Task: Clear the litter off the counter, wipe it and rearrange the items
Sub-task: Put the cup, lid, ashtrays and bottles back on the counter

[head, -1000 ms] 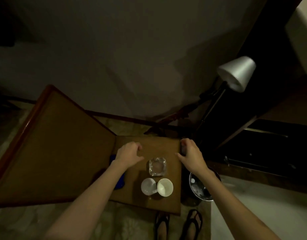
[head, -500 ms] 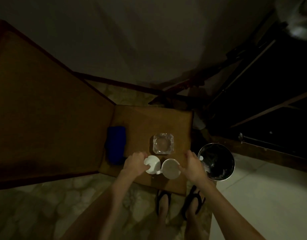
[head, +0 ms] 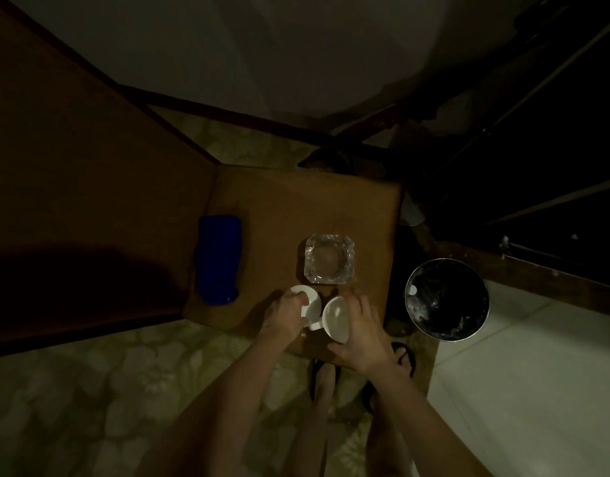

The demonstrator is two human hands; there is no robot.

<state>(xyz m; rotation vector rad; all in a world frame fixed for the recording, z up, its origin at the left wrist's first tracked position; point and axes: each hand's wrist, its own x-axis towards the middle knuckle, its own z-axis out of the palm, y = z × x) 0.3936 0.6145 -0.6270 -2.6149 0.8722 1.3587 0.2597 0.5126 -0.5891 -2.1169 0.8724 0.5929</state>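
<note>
Both hands have dropped from the far side of the counter (head: 296,208) to its near edge, and now each one has a white cup. Left hand (head: 285,315) curls its fingers over the rim of the left cup (head: 308,304), which seems to lie tipped with its handle toward the person; right hand (head: 360,330) wraps the side of the right cup (head: 336,320), mouth tilted up and left. They look like glazed ceramic by their sheen: light, stiff, slick and breakable, so the body or handle is likely the safest hold. Round cups have no real long axis. Just behind them sits a square glass ashtray (head: 329,259), probably heavy. A blue cloth (head: 218,259) lies lengthwise along the counter's left edge, and a metal bin (head: 447,299) stands on the floor to the right.
</note>
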